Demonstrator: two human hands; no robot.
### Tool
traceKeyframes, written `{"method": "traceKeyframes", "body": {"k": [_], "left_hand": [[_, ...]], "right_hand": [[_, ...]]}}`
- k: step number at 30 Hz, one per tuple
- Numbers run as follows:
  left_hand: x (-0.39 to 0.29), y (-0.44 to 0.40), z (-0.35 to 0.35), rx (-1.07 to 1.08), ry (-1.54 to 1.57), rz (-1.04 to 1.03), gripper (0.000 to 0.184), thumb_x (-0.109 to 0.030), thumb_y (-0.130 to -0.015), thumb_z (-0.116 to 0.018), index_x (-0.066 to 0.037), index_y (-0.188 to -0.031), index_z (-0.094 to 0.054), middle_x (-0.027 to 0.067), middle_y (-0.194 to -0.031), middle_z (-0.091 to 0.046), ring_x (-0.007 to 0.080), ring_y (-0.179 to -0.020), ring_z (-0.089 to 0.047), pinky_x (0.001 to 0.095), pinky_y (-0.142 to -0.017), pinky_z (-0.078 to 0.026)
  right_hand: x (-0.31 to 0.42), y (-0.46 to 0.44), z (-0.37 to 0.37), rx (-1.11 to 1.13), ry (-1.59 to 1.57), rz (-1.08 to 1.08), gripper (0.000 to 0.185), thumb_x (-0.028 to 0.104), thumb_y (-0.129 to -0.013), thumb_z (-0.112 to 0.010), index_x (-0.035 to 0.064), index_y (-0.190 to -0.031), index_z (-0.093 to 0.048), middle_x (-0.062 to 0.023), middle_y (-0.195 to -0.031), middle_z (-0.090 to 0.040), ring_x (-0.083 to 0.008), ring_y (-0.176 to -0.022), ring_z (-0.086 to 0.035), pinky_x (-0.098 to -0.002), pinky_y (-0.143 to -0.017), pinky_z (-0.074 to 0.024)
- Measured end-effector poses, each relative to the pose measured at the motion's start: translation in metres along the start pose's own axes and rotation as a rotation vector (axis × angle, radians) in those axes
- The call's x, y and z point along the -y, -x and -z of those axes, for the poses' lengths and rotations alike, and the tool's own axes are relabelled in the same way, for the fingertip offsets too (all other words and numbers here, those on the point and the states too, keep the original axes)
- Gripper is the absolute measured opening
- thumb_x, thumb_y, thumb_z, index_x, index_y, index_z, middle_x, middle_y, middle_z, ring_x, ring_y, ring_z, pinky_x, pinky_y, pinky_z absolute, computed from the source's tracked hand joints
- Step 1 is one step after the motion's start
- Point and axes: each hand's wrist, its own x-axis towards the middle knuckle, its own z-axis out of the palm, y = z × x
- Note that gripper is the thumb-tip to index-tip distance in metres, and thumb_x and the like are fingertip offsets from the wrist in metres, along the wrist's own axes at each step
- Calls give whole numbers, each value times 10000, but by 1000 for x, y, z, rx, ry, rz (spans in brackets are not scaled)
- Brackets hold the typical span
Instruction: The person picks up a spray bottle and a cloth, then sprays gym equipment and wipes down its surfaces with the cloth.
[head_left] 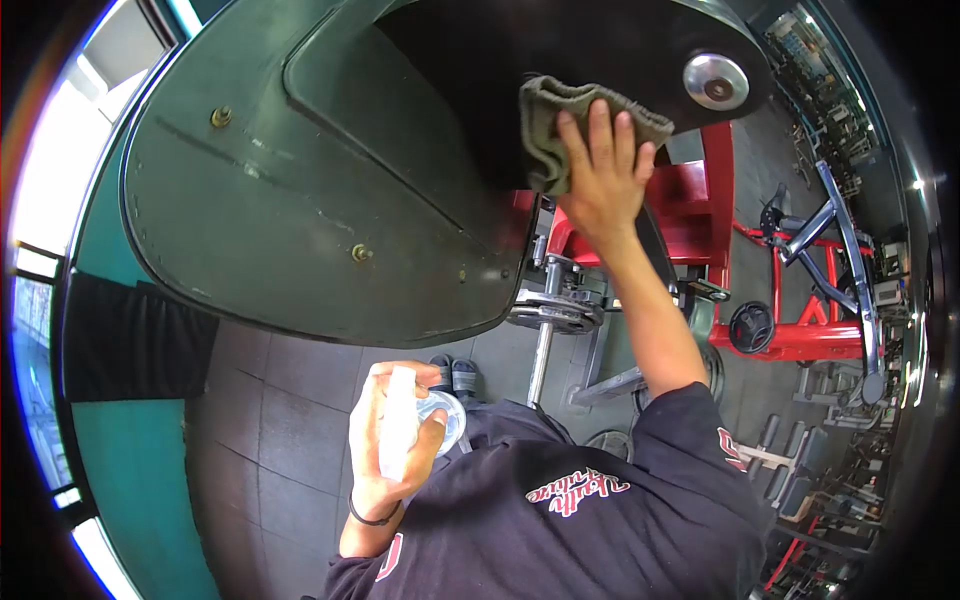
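Observation:
In the head view my right hand [605, 190] lies with its fingers spread over a folded grey-green cloth [545, 125], holding it against the black side panel [450, 60] of a gym machine. Lower down, in front of my chest, my left hand [372, 430] is wrapped round a spray bottle with a white spray head [398, 420] and a clear body [450, 415]. The bottle is apart from the machine. Part of it is hidden by my fingers.
A large dark green-grey machine cover [300, 200] with bolts fills the upper left. Weight plates [555, 312] on a bar and a red frame [695, 215] stand below the panel. Another red machine [815, 340] is at right. Grey tiles [300, 430] cover the floor.

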Motion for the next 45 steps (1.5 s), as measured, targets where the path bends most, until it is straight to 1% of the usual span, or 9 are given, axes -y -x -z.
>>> {"method": "traceKeyframes", "body": {"k": [6,12,15,22,25,28,31,35,45], "left_hand": [[-20,-3,-5,68,-77,60,323,26,-703,-606,16,-1024,-643,109,-1007,-646,205,-905,-596,318,-829,-467],[-29,-5,-13,86,-112,125,255,28,-725,-606,11,-979,-605,123,-1012,-662,197,-907,-609,327,-834,-473],[-28,-5,-15,85,-75,109,251,46,-732,-597,-3,-976,-568,147,-1015,-669,211,-937,-628,339,-858,-481],[-34,-4,-19,109,-97,154,268,61,-732,-589,-12,-985,-538,172,-1016,-668,234,-954,-649,361,-883,-496],[-38,-7,-19,130,-126,138,274,62,-729,-592,-12,-986,-534,174,-1015,-667,237,-953,-650,365,-883,-498],[-43,-10,-20,144,-101,157,287,67,-730,-590,-10,-1000,-529,176,-1019,-663,241,-981,-641,363,-897,-489],[-39,-13,-24,151,-76,148,226,14,-776,-650,9,-989,-575,135,-1026,-692,205,-894,-650,325,-819,-502],[-40,-18,-27,222,-88,76,232,18,-782,-649,13,-1002,-575,133,-1020,-694,194,-884,-649,312,-797,-505],[-26,-18,-16,142,-4,23,251,23,-785,-656,20,-1026,-588,146,-1011,-691,204,-911,-667,326,-828,-517]], "right_hand": [[-1,28,-20,27,127,246,595,240,-874,-537,323,-1464,-525,93,-1574,-439,-85,-1398,-435,-427,-1201,-136],[-6,-42,22,-261,-130,-291,650,232,-791,-597,289,-1437,-563,4,-1540,-487,-204,-1399,-452,-499,-1199,-142],[1,-17,-3,-200,75,-112,564,323,-851,-610,233,-1408,-595,-48,-1541,-482,-272,-1416,-435,-512,-1202,-141],[-12,-71,15,-702,-389,-448,745,233,-962,-557,-160,-1512,-243,-482,-1515,-219,-607,-1401,-310,-578,-1142,-298],[-61,-111,41,-972,-439,-191,668,337,-932,-596,-58,-1444,-427,-309,-1501,-398,-484,-1371,-439,-523,-1124,-354],[-100,-128,75,-573,-373,31,660,492,-971,-536,66,-1469,-455,-172,-1502,-502,-424,-1369,-487,-539,-1171,-345],[-61,-135,106,-405,-374,30,476,244,-723,-674,50,-1155,-723,-51,-1337,-658,-223,-1306,-567,-451,-1116,-391],[-70,-131,107,-341,-308,184,429,209,-732,-700,59,-1132,-740,-73,-1372,-637,-257,-1325,-551,-412,-1139,-385],[-62,-138,103,-400,-228,-172,516,243,-849,-635,-31,-1285,-613,-225,-1394,-561,-428,-1336,-491,-538,-1113,-361]]}}
